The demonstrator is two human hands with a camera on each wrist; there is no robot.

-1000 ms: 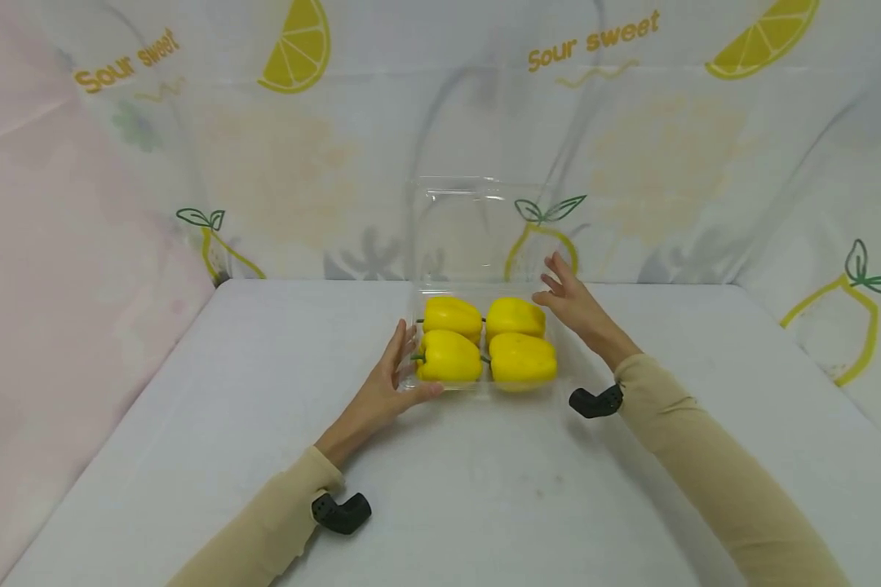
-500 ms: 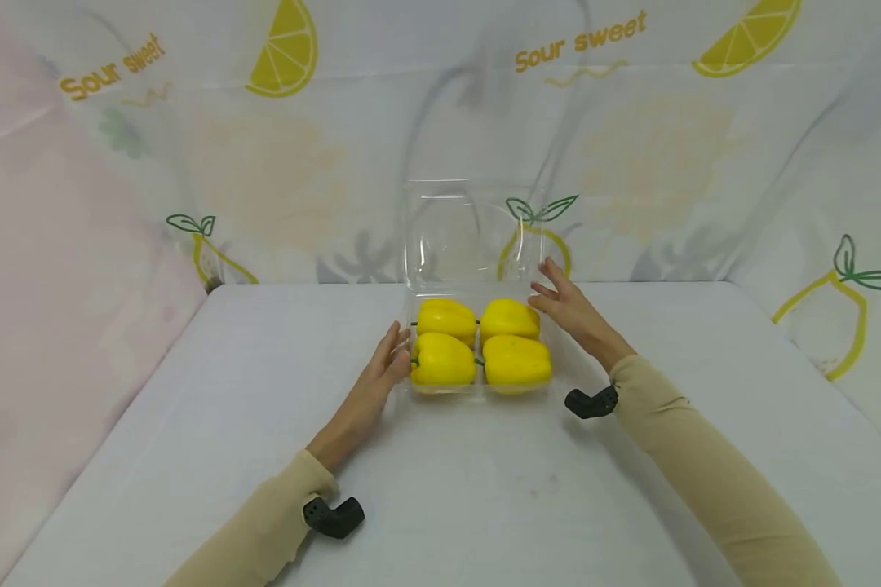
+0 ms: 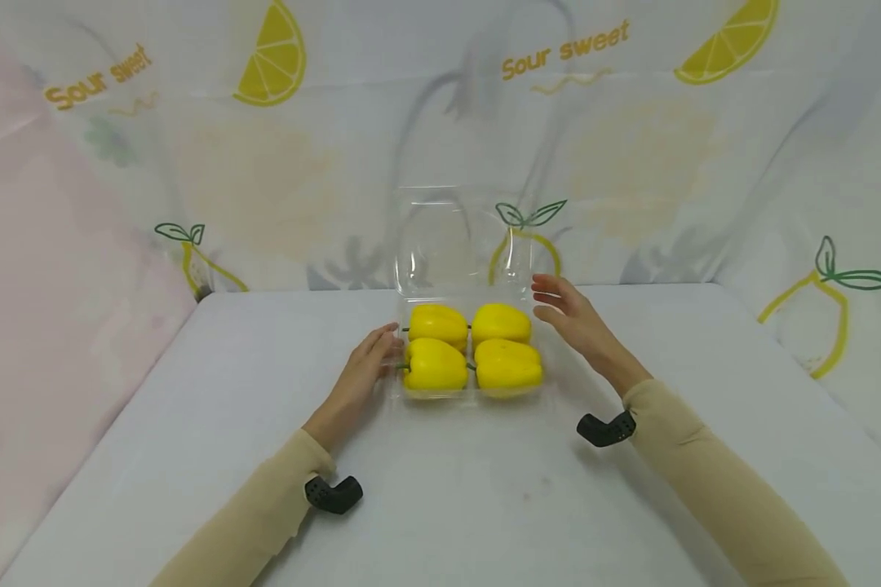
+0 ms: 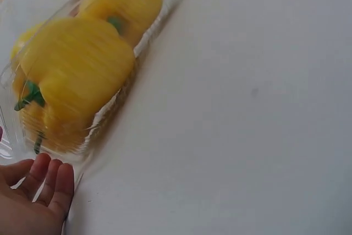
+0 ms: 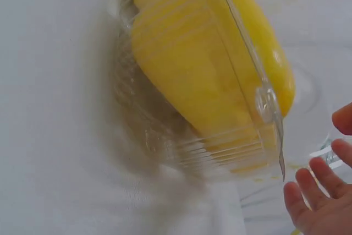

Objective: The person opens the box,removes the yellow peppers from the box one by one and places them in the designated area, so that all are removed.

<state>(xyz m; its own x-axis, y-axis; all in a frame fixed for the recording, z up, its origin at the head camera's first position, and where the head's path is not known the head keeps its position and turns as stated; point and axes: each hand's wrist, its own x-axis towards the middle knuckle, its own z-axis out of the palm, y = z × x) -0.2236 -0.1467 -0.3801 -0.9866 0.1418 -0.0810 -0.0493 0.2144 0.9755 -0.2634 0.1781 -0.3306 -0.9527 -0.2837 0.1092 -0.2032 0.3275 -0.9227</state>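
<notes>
Filling looks done — four peppers (image 3: 509, 368) sit inside the box (image 3: 472, 396); the lid (image 3: 451, 249), up at the box's back, remains unclosed. Left hand (image 3: 358, 373) and right hand (image 3: 574, 319) flank the box — fingers loose, gripping nothing.

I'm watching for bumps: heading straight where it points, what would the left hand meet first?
The left hand would likely meet the clear box first, at its left side; whether they touch now is unclear.
</notes>
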